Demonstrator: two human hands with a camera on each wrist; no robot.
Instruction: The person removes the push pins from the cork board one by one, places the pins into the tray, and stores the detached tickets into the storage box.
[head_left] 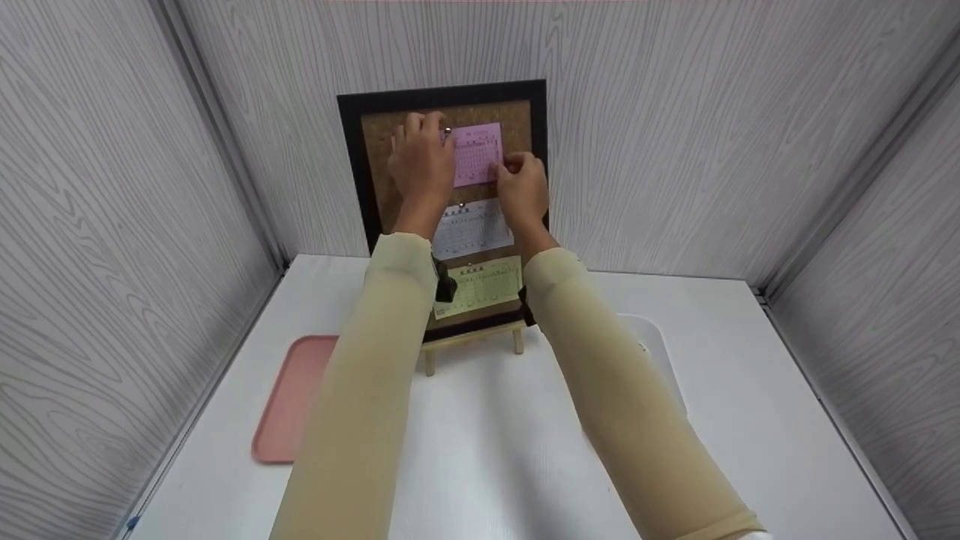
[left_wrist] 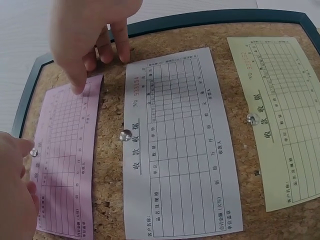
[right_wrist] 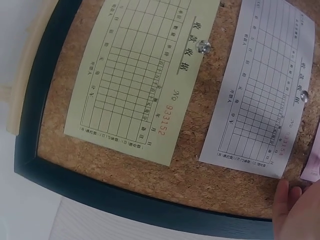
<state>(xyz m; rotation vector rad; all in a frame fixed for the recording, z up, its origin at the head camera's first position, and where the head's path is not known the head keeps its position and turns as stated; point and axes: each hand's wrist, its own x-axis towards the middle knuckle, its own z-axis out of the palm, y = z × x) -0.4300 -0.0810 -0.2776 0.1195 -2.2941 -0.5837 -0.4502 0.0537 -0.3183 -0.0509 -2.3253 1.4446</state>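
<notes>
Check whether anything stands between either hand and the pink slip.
Nothing visible does: the right hand has its thumb on one end of the pink slip, and the left hand is at the slip's clear pin.

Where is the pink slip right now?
In the head view, the pink slip is highest on the corkboard, above the white slip, partly behind the left hand, its right edge at the right hand.
</notes>
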